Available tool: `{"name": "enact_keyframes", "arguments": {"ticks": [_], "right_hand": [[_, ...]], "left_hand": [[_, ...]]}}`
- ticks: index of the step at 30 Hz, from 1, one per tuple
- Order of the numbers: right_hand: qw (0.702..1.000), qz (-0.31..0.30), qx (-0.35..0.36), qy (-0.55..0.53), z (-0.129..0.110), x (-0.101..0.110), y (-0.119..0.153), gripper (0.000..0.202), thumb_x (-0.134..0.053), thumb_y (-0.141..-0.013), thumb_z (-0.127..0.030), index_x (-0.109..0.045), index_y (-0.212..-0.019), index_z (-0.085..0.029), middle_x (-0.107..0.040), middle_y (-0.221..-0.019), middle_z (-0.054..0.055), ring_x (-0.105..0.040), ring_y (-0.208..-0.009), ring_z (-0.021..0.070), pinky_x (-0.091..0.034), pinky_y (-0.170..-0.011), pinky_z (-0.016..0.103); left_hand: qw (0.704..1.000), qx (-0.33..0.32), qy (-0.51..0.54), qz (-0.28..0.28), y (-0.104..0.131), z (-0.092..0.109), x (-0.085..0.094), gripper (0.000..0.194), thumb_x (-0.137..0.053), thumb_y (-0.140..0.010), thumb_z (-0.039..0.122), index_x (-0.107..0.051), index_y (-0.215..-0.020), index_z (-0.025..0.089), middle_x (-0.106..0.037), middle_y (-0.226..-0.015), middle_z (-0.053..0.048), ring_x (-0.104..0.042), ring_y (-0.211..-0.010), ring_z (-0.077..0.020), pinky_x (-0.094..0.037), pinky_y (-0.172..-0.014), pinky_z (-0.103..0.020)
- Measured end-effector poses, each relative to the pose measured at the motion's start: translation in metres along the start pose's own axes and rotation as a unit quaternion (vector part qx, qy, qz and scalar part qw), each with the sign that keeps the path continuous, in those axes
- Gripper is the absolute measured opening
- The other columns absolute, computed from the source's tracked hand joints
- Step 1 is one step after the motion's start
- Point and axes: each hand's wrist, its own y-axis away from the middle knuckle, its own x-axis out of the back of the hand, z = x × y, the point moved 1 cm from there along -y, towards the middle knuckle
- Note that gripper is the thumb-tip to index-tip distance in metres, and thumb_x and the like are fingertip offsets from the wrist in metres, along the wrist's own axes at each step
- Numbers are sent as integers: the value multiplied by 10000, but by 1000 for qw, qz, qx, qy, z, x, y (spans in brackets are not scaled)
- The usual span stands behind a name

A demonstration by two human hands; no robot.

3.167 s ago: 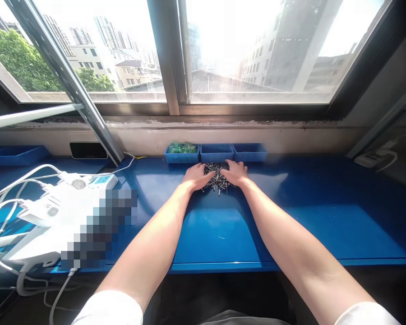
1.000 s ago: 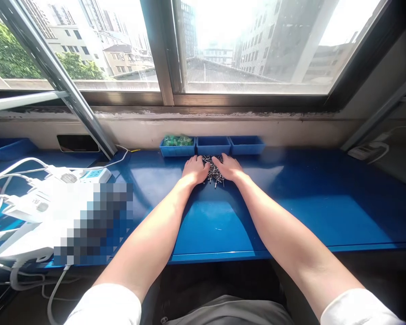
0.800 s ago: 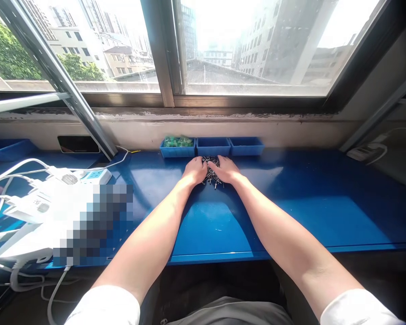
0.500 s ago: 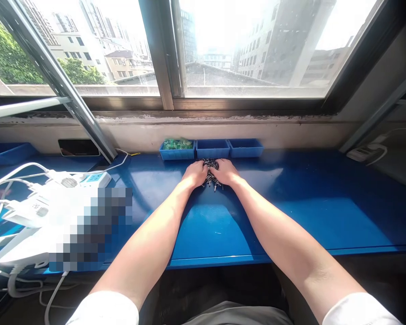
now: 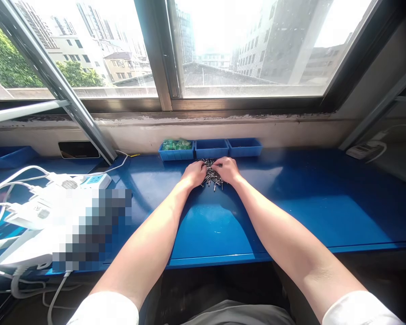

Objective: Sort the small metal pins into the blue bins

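Pile of small, thin metal pieces [image 5: 214, 178] sits on the blue tabletop [image 5: 219, 230], between the person's two hands and spilling slightly to the near side of them. Left hand [image 5: 194, 174] at the pile's left edge, fingers curled in; can't tell if it grips any pieces. Right hand [image 5: 229, 170] on the pile's right side, thumb and fingertips drawn together over the pieces; too small to tell whether one is pinched. Hands near each other, apart.

Just beyond the hands, three blue bins in a row: left bin [image 5: 176, 155] with green items [image 5: 177, 144] inside, beyond the left hand; middle bin [image 5: 211, 153] past the pile; right bin [image 5: 245, 151] past the right hand, contents unclear. Well left of the left hand: white power strip [image 5: 99, 181], white plugs [image 5: 42, 210], tangled cables. Farther out beyond the bins, window [image 5: 250, 49] above a pale wall.
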Motion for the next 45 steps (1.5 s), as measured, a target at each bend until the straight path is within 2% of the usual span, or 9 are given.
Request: {"name": "enact_keyframes", "arguments": {"ticks": [8,13,19,25,27,33,38,45], "right_hand": [[997,41,3,-63,-5,6,0,164,-633,-723,-353,-730,-732,-221,-691,-835,26,-606,-861,196,-452,-810,307],[981,46,-31,-183,-8,15,-2,243,-614,-722,-407,-702,-766,-184,-687,-742,23,-616,-705,168,-470,-674,279],[954,47,-71,-288,-10,19,-2,374,-606,-701,-528,-650,-779,-165,-688,-683,45,-629,-678,171,-483,-669,283],[932,19,-77,-354,-14,20,0,421,-621,-674,-573,-631,-788,-168,-692,-701,59,-606,-622,147,-458,-591,256],[939,20,-77,-335,-15,20,0,439,-616,-667,-595,-627,-762,-167,-683,-675,51,-584,-589,136,-442,-574,252],[980,17,-61,-189,-20,24,2,471,-528,-723,-628,-578,-599,-176,-618,-553,11,-475,-484,110,-371,-519,255],[989,13,-46,-139,-26,26,5,490,-465,-791,-590,-502,-513,-187,-546,-479,-12,-460,-477,107,-363,-539,255],[992,21,-36,-123,-25,24,4,590,-334,-841,-618,-453,-452,-190,-482,-431,-10,-439,-470,109,-363,-555,257]], "left_hand": [[1000,4,-11,21,0,-1,1,354,-386,-879,341,-610,-1106,187,-617,-1154,-86,-558,-1072,-228,-407,-944,-308],[998,-19,10,52,2,-1,4,321,-428,-863,328,-621,-1079,191,-619,-1144,-82,-557,-1071,-233,-408,-952,-314],[990,-85,69,91,10,12,14,307,-486,-853,327,-608,-1093,179,-628,-1137,-66,-565,-1070,-202,-419,-949,-285],[982,-139,57,118,12,19,18,206,-471,-873,284,-646,-941,198,-670,-978,-53,-598,-958,-185,-413,-914,-307],[982,-136,48,123,12,18,18,205,-452,-883,263,-642,-930,201,-671,-965,-49,-597,-946,-181,-402,-912,-308],[985,-105,42,130,12,19,21,256,-376,-913,250,-619,-854,193,-662,-887,-47,-594,-880,-175,-406,-860,-300],[986,-100,43,128,13,19,22,305,-346,-929,291,-605,-806,190,-653,-831,-47,-591,-835,-173,-415,-830,-295],[985,-119,62,109,15,21,22,250,-404,-913,320,-620,-916,195,-669,-946,-47,-596,-894,-163,-411,-870,-279]]}}
